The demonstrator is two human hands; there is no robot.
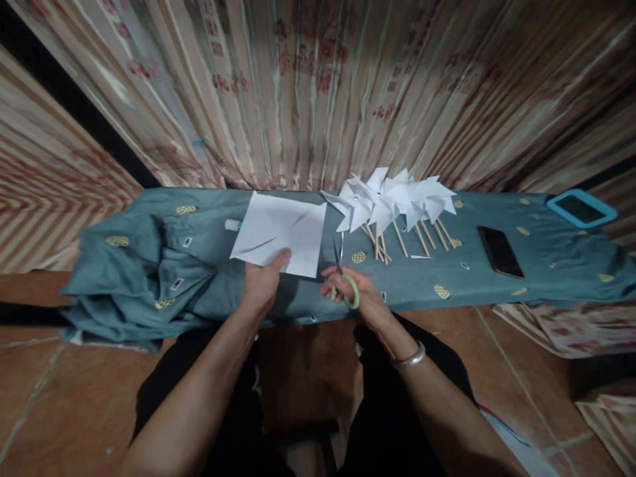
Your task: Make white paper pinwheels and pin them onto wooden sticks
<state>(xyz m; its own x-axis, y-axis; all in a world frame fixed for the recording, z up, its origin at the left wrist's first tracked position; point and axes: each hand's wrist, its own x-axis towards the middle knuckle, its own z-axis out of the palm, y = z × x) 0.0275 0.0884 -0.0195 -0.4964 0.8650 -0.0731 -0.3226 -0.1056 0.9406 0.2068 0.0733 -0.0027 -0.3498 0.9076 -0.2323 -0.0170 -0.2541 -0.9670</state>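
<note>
A square sheet of white paper [293, 232] is pinched at its lower edge by my left hand [263, 281], the thumb lying on top. Slits run inward on the sheet from its left and upper right parts. My right hand [360, 288] has its fingers through the green handles of a pair of scissors [339, 255], whose blades point away from me. The blades are apart from the paper, just to its right. Several white paper pinwheels [380, 195] on wooden sticks lie beyond my right hand.
A small white tube [232, 225] lies left of the paper. To the right are a dark phone [500, 252] and a blue-framed tablet [582, 208]. A green patterned cloth [412, 288] covers the narrow table, bunched at left. Behind it hangs a curtain [303, 93].
</note>
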